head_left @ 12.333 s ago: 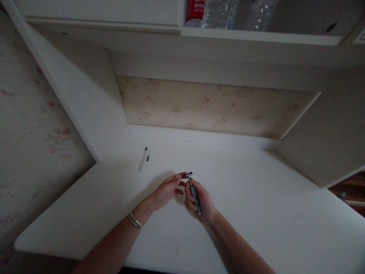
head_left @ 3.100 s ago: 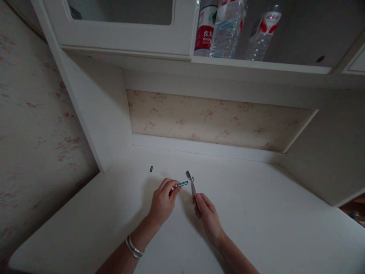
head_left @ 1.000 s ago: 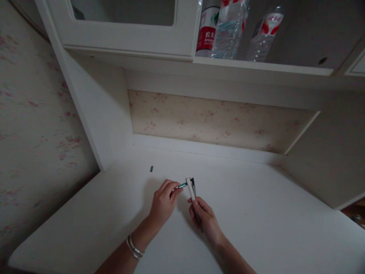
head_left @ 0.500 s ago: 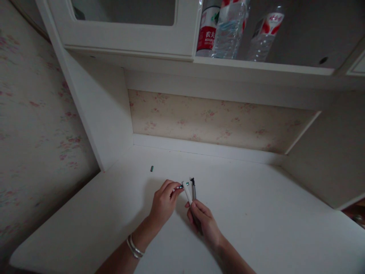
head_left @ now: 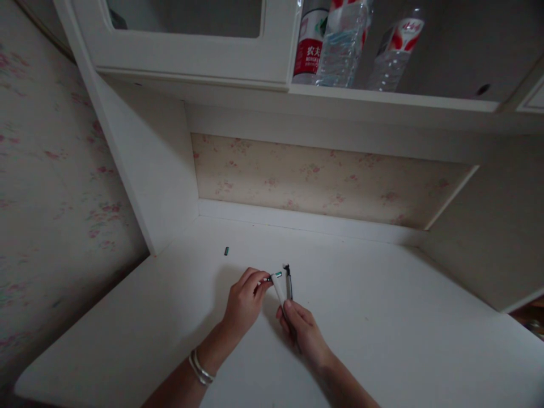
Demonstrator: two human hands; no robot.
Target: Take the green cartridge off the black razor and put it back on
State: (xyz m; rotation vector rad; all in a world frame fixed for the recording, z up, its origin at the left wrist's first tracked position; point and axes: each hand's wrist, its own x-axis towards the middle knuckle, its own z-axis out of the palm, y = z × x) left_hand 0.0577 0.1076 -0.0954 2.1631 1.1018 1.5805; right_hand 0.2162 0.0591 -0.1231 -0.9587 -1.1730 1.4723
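My right hand (head_left: pixel 302 328) is closed around the lower part of a slim white handle (head_left: pixel 278 289), which points up and away from me. A thin dark rod (head_left: pixel 289 283) with a black-and-white tip rises beside it from the same grip. Across the top of the white handle sits a small green-and-black piece (head_left: pixel 278 274). My left hand (head_left: pixel 245 300) pinches the dark left end of this piece between thumb and fingers. Its exact kind is too small to tell. Farther off, another small dark-green piece (head_left: pixel 226 251) lies on the white tabletop (head_left: pixel 365 340).
Over the back of the desk hangs a white cabinet (head_left: pixel 191 56). Its open shelf holds clear plastic bottles (head_left: pixel 340 48) with red labels. An upright side panel (head_left: pixel 148 164) stands at the left, and a floral wall panel (head_left: pixel 314 175) closes the back.
The top of the white handle has turned, so the green-and-black piece now juts out to its right. My right hand has shifted slightly; my left hand keeps nearly the same place.
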